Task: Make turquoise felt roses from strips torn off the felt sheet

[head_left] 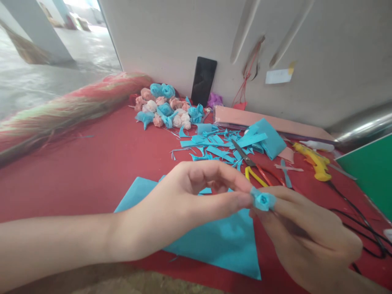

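A small blue paper rose [263,200] is pinched between both hands, its rolled centre facing up. My left hand [186,204] grips its left edge between thumb and forefinger. From the right, my right hand [309,228] holds it with closed fingers; its underside is hidden. Below the hands lies a blue sheet of crepe-like paper [220,249] on the red table [101,171]. Just beyond my fingers rest scissors [249,161] with dark blades, and pliers [257,177] with a yellow handle partly covered by my hand.
Blue paper scraps [214,145] and a folded blue piece [269,139] lie behind. Finished paper roses [167,108] are heaped by a phone [203,81] leaning on the wall. A yellow glue gun [315,161] and its black cable [352,212] lie right. A bristly bundle [70,106] lies left.
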Demonstrator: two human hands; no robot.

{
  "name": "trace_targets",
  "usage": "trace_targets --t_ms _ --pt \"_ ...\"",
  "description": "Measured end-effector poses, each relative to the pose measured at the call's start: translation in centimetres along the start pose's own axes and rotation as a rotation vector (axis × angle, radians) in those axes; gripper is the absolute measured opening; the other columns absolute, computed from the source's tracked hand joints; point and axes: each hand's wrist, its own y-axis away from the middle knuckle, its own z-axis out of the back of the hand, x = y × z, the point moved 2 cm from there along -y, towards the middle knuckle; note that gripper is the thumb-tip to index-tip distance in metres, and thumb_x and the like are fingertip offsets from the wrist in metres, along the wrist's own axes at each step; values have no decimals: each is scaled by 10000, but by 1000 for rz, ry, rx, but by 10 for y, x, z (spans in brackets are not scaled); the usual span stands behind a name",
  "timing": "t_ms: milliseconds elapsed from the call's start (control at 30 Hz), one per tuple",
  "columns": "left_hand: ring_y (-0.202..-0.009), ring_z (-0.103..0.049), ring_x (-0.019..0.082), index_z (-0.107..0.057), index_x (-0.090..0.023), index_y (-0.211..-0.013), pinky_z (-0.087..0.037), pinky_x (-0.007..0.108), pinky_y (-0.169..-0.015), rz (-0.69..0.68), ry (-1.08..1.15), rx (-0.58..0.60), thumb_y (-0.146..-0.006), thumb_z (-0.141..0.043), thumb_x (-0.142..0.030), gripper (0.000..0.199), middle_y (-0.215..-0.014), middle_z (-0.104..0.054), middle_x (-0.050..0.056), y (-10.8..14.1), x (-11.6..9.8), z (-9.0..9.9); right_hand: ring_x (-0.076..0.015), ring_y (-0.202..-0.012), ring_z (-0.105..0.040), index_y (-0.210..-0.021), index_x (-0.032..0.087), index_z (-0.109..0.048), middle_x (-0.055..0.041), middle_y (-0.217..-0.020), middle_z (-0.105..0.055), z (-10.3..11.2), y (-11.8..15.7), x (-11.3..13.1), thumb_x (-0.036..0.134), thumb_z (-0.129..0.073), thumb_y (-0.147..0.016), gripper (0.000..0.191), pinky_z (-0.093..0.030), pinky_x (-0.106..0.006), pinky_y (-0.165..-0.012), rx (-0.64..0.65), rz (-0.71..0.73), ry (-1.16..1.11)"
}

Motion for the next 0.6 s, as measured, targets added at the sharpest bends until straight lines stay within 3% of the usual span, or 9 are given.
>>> trace_targets --t_ms 400,600 --pt "-684 -542 38 -664 -133 -745 -439 115 -660 27 232 9 -834 -616 -64 122 -699 -602 -44 -4 -2 -3 -104 -560 -667 -766 244 -703 39 -704 -729 -2 -10 7 29 -664 -676 236 -568 -171 -566 -42 58 14" --pt "-683 -579 24 -650 -129 -809 -452 92 -652 69 340 20 -849 -590 -33 121 -709 -619 -46 -3 0 -4 -85 -534 -653 -723 219 -681 36 -650 -702 -6 -14 10 17 -642 -702 207 -542 -132 -516 18 14 -79"
